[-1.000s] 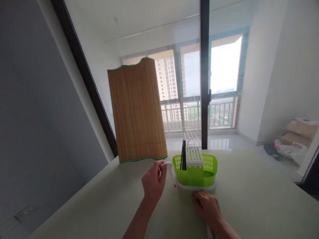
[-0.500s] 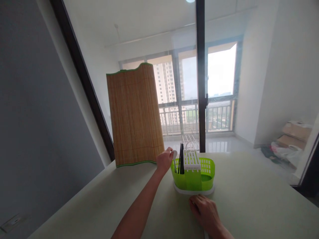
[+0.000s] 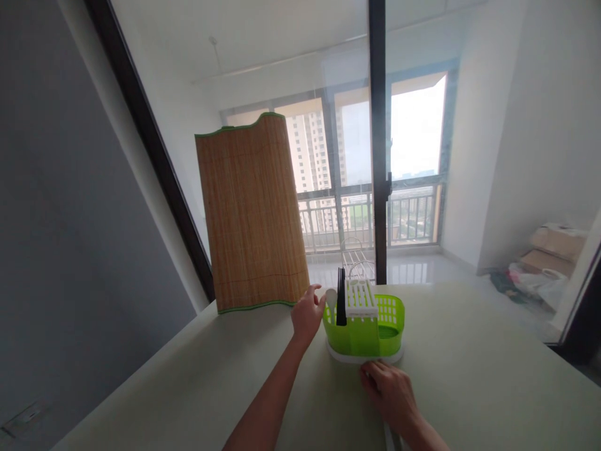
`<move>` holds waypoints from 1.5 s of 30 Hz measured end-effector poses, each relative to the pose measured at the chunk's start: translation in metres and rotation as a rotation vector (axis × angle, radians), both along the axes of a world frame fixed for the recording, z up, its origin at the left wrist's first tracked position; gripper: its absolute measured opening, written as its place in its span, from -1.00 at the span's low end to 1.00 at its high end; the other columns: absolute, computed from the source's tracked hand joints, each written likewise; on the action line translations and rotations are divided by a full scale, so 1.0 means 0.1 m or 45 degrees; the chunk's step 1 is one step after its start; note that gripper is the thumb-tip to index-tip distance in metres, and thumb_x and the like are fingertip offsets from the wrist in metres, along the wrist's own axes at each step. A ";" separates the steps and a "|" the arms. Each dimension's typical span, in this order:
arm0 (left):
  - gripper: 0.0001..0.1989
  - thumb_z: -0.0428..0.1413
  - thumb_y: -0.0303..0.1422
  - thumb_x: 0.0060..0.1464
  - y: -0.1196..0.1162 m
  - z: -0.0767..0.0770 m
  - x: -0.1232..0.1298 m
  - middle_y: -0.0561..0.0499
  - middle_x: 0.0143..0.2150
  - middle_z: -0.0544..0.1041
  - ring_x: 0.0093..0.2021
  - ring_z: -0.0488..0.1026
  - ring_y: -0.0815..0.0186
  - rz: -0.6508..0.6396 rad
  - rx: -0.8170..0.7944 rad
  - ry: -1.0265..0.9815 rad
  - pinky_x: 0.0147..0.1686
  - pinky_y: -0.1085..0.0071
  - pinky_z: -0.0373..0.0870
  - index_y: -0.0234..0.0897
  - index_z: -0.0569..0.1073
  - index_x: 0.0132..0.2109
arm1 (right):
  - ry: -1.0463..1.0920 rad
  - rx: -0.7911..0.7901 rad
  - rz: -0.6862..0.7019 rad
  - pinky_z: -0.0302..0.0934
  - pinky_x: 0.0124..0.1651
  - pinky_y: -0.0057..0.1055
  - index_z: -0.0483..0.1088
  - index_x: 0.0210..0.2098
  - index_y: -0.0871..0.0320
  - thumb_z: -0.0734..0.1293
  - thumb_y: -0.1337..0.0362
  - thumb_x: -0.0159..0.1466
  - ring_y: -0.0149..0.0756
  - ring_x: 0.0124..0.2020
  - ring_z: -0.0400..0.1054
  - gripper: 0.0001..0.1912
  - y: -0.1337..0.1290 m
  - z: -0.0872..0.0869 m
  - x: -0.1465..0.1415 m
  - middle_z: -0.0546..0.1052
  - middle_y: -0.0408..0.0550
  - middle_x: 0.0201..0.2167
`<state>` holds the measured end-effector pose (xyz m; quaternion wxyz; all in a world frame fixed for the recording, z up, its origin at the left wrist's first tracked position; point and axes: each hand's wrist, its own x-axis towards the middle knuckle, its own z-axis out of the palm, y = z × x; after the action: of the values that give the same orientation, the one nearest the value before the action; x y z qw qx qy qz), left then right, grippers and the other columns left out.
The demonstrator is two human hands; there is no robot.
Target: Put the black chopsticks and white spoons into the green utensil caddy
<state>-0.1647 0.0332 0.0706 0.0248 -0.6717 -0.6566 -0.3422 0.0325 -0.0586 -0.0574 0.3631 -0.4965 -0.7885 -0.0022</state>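
With the white spoon (image 3: 331, 297) stood beside black chopsticks (image 3: 341, 299) in the green cutlery basket (image 3: 364, 339), the loosened left hand (image 3: 307, 314) is best withdrawn without brushing it, while the curled right hand's (image 3: 390, 387) grip cannot be told.

- Daylight is coming in through the far window (image 3: 417, 134), its right pane glaring to near-white
- The wall (image 3: 61, 225) at left is sinking into dim blue-grey
- The bamboo mat (image 3: 251, 213) is being lit from behind, and a soft, faint-edged shadow is darkening the tabletop (image 3: 469, 376) in front of it
- The glossy floor (image 3: 413, 270) beyond the glass is mirroring pale window light
- Haze is washing out the tower block (image 3: 310, 150) outside
- The green basket (image 3: 357, 341) is showing strong colour in the muted room
- The cartons (image 3: 556, 243) at right are blurring softly
- Wide-angle distortion is stretching the edges, the black frame (image 3: 154, 156) at left leaning steeply
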 end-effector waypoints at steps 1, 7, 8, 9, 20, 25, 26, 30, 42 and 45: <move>-0.70 0.01 -0.24 0.26 -0.10 -0.06 0.00 0.11 -0.33 0.54 -0.34 0.49 0.35 0.020 0.026 -0.077 -0.39 0.49 0.18 -0.16 0.42 0.09 | 0.000 -0.002 -0.044 0.17 -0.35 -0.31 0.44 -0.35 0.09 0.11 0.26 0.42 -0.17 -0.41 0.46 -0.68 0.02 0.02 0.03 0.54 -0.07 -0.45; -0.77 -0.02 -0.24 0.26 -0.71 -0.61 0.21 0.12 -0.47 0.52 -0.44 0.47 0.36 -0.204 -0.172 -0.295 -0.41 0.47 0.21 -0.17 0.50 -0.13 | -0.003 -0.101 -0.353 0.04 -0.42 -0.39 0.41 -0.39 0.06 0.14 0.19 0.41 -0.21 -0.37 0.47 -0.68 0.12 0.08 0.25 0.56 -0.10 -0.40; -0.76 -0.02 -0.24 0.26 -0.77 -0.70 0.27 0.09 -0.45 0.55 -0.42 0.49 0.34 -0.247 -0.263 -0.265 -0.39 0.44 0.23 -0.17 0.52 -0.13 | -0.005 -0.131 -0.385 0.02 -0.43 -0.40 0.42 -0.39 0.06 0.14 0.19 0.41 -0.21 -0.37 0.48 -0.68 0.13 0.08 0.26 0.57 -0.10 -0.39; -0.75 -0.01 -0.23 0.25 -0.82 -0.78 0.34 0.06 -0.42 0.58 -0.39 0.52 0.31 -0.284 -0.351 -0.223 -0.36 0.42 0.27 -0.17 0.53 -0.13 | -0.009 -0.161 -0.406 0.01 -0.44 -0.39 0.43 -0.39 0.06 0.15 0.20 0.41 -0.21 -0.37 0.48 -0.69 0.14 0.07 0.27 0.57 -0.10 -0.39; -0.81 0.05 -0.32 0.16 -0.74 -1.11 0.75 -0.13 -0.32 0.62 -0.23 0.57 0.11 -0.396 -0.579 -0.067 -0.29 0.25 0.34 -0.16 0.57 -0.27 | 0.012 -0.127 -0.298 0.05 -0.42 -0.36 0.47 -0.35 0.04 0.16 0.21 0.40 -0.21 -0.39 0.49 -0.70 0.15 -0.09 0.26 0.59 -0.06 -0.34; -0.85 0.08 -0.32 0.13 -0.79 -0.94 0.51 0.00 -0.38 0.58 -0.32 0.52 0.23 -0.388 -0.590 -0.065 -0.35 0.34 0.25 -0.17 0.55 -0.33 | -0.013 -0.179 -0.259 0.04 -0.39 -0.35 0.47 -0.34 0.06 0.14 0.20 0.40 -0.19 -0.36 0.49 -0.69 0.14 -0.09 0.22 0.59 -0.06 -0.35; -0.85 0.08 -0.31 0.13 -0.81 -0.86 0.43 0.02 -0.38 0.58 -0.33 0.51 0.26 -0.377 -0.587 -0.063 -0.35 0.37 0.23 -0.18 0.55 -0.31 | -0.022 -0.202 -0.258 0.05 -0.38 -0.34 0.47 -0.33 0.06 0.14 0.20 0.41 -0.18 -0.34 0.49 -0.68 0.14 -0.08 0.21 0.59 -0.05 -0.34; -0.79 0.04 -0.24 0.19 -0.87 -0.42 0.14 0.10 -0.47 0.52 -0.44 0.43 0.37 -0.352 -0.429 -0.108 -0.43 0.46 0.14 -0.20 0.52 -0.29 | -0.044 -0.300 -0.252 0.08 -0.34 -0.32 0.49 -0.29 0.08 0.11 0.22 0.43 -0.11 -0.28 0.51 -0.66 0.12 -0.04 0.17 0.60 -0.02 -0.30; -0.70 -0.04 -0.16 0.31 -0.26 0.65 -0.20 0.08 -0.41 0.54 -0.46 0.41 0.40 -0.051 0.546 0.091 -0.43 0.47 0.14 -0.24 0.50 -0.15 | -0.033 -0.344 -0.230 0.10 -0.32 -0.29 0.51 -0.26 0.07 0.12 0.23 0.43 -0.05 -0.25 0.53 -0.67 0.13 -0.09 0.17 0.62 0.02 -0.26; -0.73 -0.04 -0.21 0.33 -0.10 0.50 -0.12 0.07 -0.36 0.58 -0.43 0.46 0.38 -0.087 0.392 0.199 -0.44 0.46 0.12 -0.22 0.49 -0.13 | -0.030 -0.336 -0.228 0.10 -0.32 -0.30 0.51 -0.28 0.07 0.13 0.24 0.43 -0.06 -0.25 0.53 -0.68 0.13 -0.09 0.16 0.62 0.00 -0.28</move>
<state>-0.1765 0.0232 0.1202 0.1668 -0.7065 -0.5693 -0.3859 0.0487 -0.0452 -0.0661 0.2837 -0.6081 -0.7387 0.0634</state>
